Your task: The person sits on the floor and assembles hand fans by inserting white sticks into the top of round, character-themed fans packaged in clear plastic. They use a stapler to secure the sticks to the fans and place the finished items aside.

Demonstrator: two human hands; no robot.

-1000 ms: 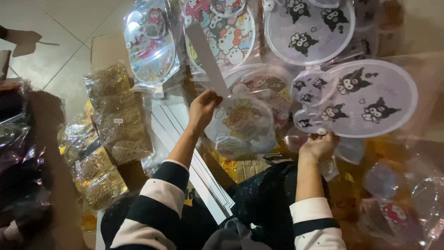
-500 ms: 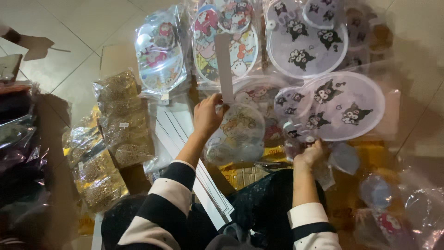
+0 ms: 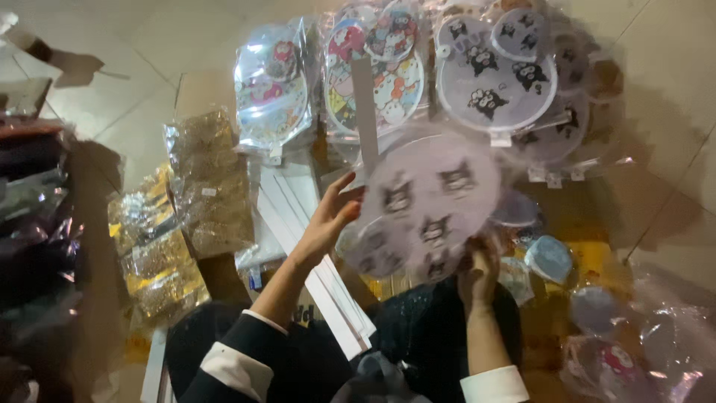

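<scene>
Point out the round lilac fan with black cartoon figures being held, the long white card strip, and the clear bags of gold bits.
Round lilac fan [image 3: 432, 201]: head view, face centre.
Long white card strip [image 3: 365, 112]: head view, mid-length.
Clear bags of gold bits [image 3: 212, 186]: head view, upper bag's middle.

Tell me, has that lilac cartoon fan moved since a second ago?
Yes. The lilac fan has swung left, from beside the stacked fans to under the white strip, between both hands.

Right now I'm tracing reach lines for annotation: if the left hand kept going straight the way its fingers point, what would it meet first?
The left hand points up and right, holding a white strip. Straight on, it would probably first meet the lilac round fan that the right hand holds, though depth is unclear.
</scene>
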